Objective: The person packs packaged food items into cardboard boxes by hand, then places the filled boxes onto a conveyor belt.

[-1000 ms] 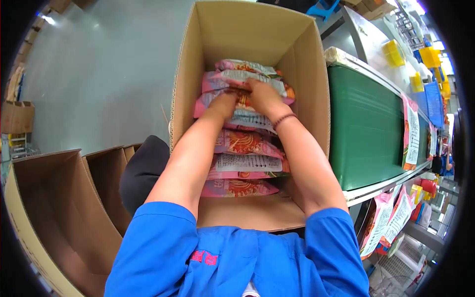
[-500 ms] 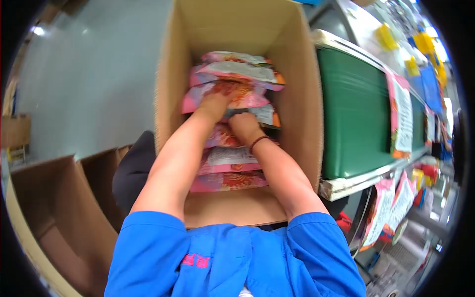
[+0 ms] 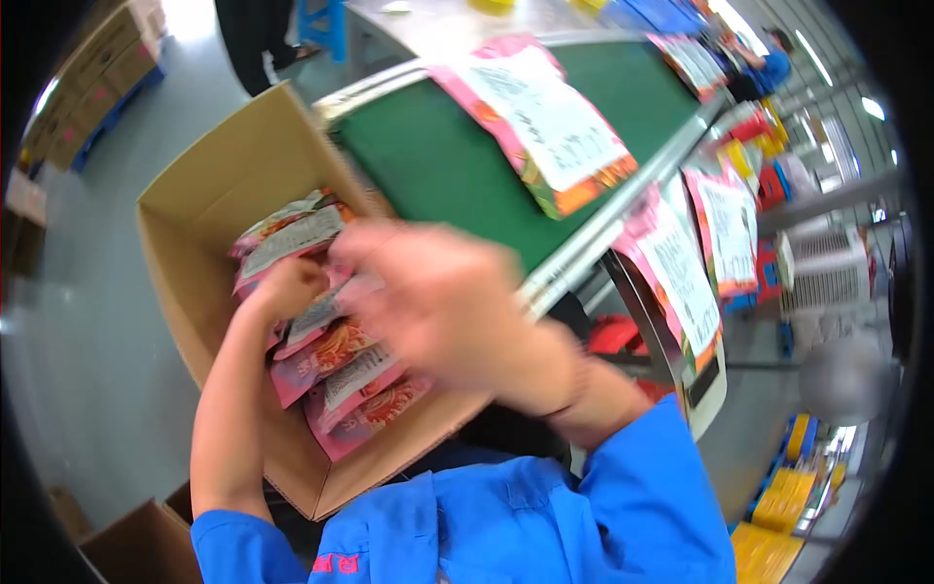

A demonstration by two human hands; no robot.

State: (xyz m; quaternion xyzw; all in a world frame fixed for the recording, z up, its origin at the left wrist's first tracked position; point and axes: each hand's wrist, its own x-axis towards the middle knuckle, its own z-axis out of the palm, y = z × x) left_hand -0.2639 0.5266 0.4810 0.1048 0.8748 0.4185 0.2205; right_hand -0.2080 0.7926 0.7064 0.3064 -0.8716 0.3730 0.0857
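Note:
A cardboard box [image 3: 209, 175] stands tilted in view, with a row of pink printed food bags [image 3: 341, 350] packed inside. My left hand [image 3: 292, 289] is down in the box, fingers curled against the bags in the middle of the row. Whatever those fingers may hold is hidden. Over the box's right side, my right hand [image 3: 438, 297] is lifted and smeared by motion, covering part of the bags. No bag can be made out in it. Beyond it, a large pink bag [image 3: 550, 122] lies label side up on the green conveyor belt [image 3: 418, 165].
Two pink bags, the nearer one [image 3: 676, 273] at the conveyor's near side, rest on a narrow ledge. Another bag [image 3: 689, 63] lies farther along the belt, near a co-worker in blue [image 3: 769, 70]. An open carton [image 3: 141, 545] sits lower left. Stacked cartons [image 3: 107, 73] stand far left.
My right hand has come up out of the box and moved right. My left hand stays among the bags, its fingers now more curled. The view has turned right towards the conveyor.

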